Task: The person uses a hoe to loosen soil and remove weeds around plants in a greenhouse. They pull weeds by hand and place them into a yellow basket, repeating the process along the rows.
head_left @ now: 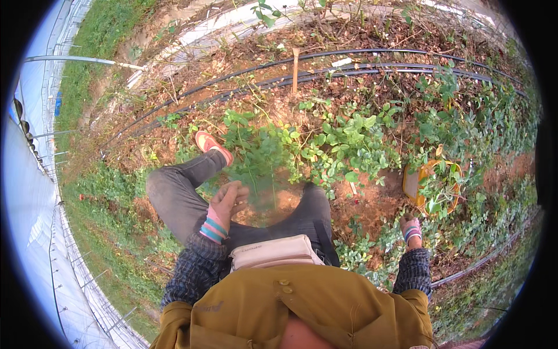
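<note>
My left hand, in a pink and blue striped wrist band, is raised over my bent left leg with its fingers curled; whether anything thin is between them I cannot tell. My right hand reaches out to the right, low beside leafy plants, its fingers partly hidden and small in view. Just beyond it a yellow plastic basket lies among the plants with cut leafy stems in it. Low green leafy plants grow before my knees, and a light beige waist bag sits at my lap.
Black irrigation pipes run across the bed beyond the plants. A wooden stake stands near them. White plastic sheeting and metal greenhouse poles are at the left. Dry leaves and bare soil lie between the plants.
</note>
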